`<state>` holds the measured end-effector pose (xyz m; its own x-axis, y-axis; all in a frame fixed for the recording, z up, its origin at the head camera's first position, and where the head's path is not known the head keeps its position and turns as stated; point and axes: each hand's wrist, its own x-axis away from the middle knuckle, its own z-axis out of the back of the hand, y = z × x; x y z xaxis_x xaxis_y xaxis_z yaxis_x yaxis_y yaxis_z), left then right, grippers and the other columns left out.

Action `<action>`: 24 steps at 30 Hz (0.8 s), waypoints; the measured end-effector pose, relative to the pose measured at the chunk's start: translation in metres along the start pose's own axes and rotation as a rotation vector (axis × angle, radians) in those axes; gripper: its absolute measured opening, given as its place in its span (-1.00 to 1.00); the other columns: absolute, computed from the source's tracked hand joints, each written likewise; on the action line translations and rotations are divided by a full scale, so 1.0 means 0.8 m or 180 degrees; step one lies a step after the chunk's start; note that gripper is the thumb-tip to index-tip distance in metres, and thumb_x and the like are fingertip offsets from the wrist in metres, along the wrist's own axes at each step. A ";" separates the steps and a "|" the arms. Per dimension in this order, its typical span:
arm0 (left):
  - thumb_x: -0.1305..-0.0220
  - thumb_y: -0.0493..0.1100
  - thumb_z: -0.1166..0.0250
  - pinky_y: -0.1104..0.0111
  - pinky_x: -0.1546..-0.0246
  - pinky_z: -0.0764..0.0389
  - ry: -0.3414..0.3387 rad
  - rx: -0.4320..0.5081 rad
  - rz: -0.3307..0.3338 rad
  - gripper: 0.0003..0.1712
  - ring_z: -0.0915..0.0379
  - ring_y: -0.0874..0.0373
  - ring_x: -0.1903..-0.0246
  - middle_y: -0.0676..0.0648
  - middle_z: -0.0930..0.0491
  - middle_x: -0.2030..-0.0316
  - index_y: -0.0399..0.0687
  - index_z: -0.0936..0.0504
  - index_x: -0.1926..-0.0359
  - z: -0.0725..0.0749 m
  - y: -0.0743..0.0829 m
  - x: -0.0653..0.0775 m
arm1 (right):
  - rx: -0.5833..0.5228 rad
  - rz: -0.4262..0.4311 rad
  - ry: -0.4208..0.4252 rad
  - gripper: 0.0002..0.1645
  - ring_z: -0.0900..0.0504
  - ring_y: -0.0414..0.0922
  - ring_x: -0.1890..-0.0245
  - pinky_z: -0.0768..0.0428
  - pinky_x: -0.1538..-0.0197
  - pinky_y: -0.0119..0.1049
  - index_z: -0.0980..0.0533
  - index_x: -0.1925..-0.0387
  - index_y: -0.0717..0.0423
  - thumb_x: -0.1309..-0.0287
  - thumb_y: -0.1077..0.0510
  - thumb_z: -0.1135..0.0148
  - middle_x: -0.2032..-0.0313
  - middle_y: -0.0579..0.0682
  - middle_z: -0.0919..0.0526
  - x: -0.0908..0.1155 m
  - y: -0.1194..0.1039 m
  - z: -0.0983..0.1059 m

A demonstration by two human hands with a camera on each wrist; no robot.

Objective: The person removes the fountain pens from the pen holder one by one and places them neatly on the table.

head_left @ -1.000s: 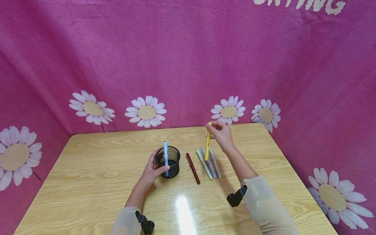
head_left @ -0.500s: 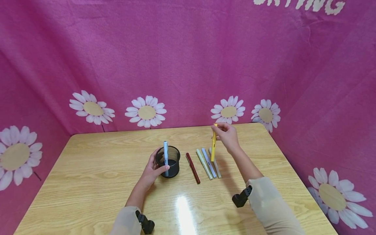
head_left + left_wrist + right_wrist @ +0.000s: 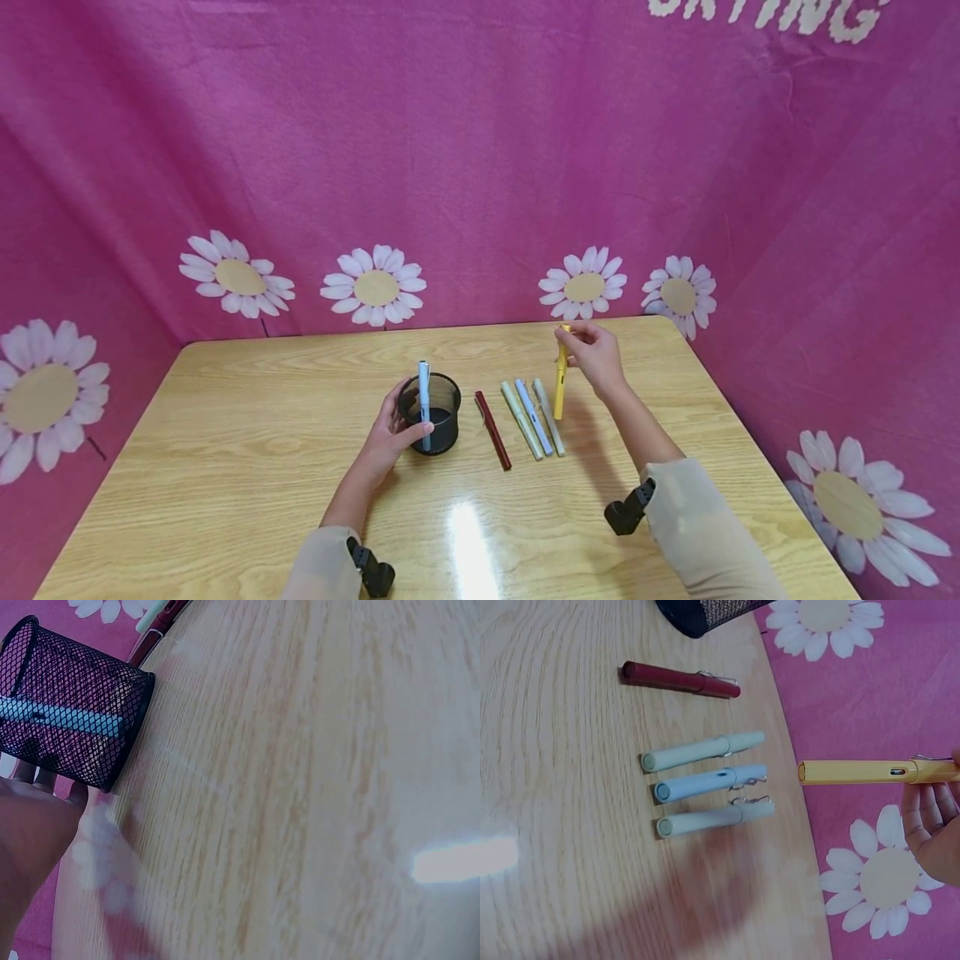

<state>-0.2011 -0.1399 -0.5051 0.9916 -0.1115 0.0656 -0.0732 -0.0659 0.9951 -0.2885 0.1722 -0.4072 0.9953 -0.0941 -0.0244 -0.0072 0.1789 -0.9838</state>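
Observation:
My left hand (image 3: 390, 442) holds a black mesh pen cup (image 3: 446, 429) from its left side, the thumb at the front. A light blue pen (image 3: 424, 392) stands upright in the cup; the left wrist view shows it through the mesh. My right hand (image 3: 596, 358) pinches a yellow pen (image 3: 855, 772) near its clip end. That pen hangs almost vertical above the table, right of three pens lying side by side: a pale green pen (image 3: 521, 419), a blue pen (image 3: 534, 417) and a grey-green pen (image 3: 548, 417). Left of these lies a dark red pen (image 3: 492, 429).
The wooden table (image 3: 247, 450) reaches back to a magenta cloth (image 3: 480, 167) printed with white daisies. A bright light reflection lies on the tabletop near the front. Black cameras sit on both sleeves.
My right hand has moved to the right with the yellow pen, from over the lying pens to beside the grey-green one, and slightly lower. The left hand and cup stay put.

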 end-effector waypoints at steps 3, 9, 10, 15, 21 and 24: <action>-0.12 -0.27 -0.31 -0.01 -0.44 0.20 0.0000 -0.0001 -0.0011 -0.11 0.19 -0.03 -0.46 -0.09 -0.06 -0.42 0.23 -0.07 -0.39 0.000 0.000 0.000 | 0.0001 -0.0030 0.0051 -0.57 -0.48 -0.38 0.59 -0.61 0.45 -0.48 -0.48 0.09 0.39 -0.15 0.10 -0.25 0.55 -0.25 -0.48 0.000 0.004 0.003; -0.12 -0.28 -0.31 -0.01 -0.44 0.21 0.0007 0.0023 0.0003 -0.11 0.18 -0.04 -0.45 -0.10 -0.06 -0.42 0.23 -0.07 -0.39 0.000 0.000 -0.001 | 0.0007 -0.0103 0.0081 -0.60 -0.49 -0.37 0.61 -0.62 0.46 -0.47 -0.46 0.13 0.40 -0.16 0.12 -0.23 0.56 -0.25 -0.48 0.001 0.013 0.008; -0.12 -0.28 -0.31 -0.01 -0.44 0.21 0.0002 0.0027 0.0003 -0.11 0.18 -0.04 -0.45 -0.11 -0.06 -0.42 0.22 -0.07 -0.39 0.000 0.000 -0.001 | 0.0005 -0.0115 0.0092 -0.61 -0.49 -0.38 0.61 -0.62 0.46 -0.47 -0.46 0.13 0.40 -0.16 0.13 -0.23 0.56 -0.25 -0.47 0.001 0.015 0.009; -0.12 -0.28 -0.31 -0.02 -0.43 0.21 -0.0007 0.0016 -0.0008 -0.11 0.16 -0.06 -0.45 -0.11 -0.06 -0.42 0.24 -0.07 -0.39 0.000 -0.001 -0.001 | 0.0035 -0.0177 0.0147 -0.61 -0.47 -0.39 0.61 -0.61 0.46 -0.49 -0.46 0.13 0.40 -0.15 0.13 -0.24 0.58 -0.27 -0.46 0.000 0.020 0.014; -0.12 -0.27 -0.31 -0.02 -0.43 0.19 -0.0007 -0.0016 -0.0008 -0.11 0.15 -0.07 -0.44 -0.09 -0.07 -0.42 0.26 -0.07 -0.38 0.001 -0.001 -0.001 | 0.0078 -0.0227 0.0139 -0.60 -0.49 -0.38 0.60 -0.62 0.45 -0.48 -0.46 0.11 0.39 -0.16 0.12 -0.23 0.58 -0.27 -0.47 0.000 0.025 0.022; -0.12 -0.26 -0.31 -0.02 -0.44 0.19 0.0001 -0.0036 0.0005 -0.11 0.17 -0.06 -0.45 -0.08 -0.06 -0.42 0.26 -0.07 -0.38 0.000 -0.001 -0.001 | 0.0093 -0.0246 0.0141 -0.61 -0.49 -0.39 0.60 -0.62 0.45 -0.47 -0.45 0.11 0.39 -0.17 0.13 -0.22 0.58 -0.27 -0.48 -0.001 0.029 0.026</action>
<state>-0.2017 -0.1400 -0.5062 0.9915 -0.1114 0.0671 -0.0735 -0.0544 0.9958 -0.2875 0.1970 -0.4267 0.9875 -0.1519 0.0429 0.0729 0.1978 -0.9775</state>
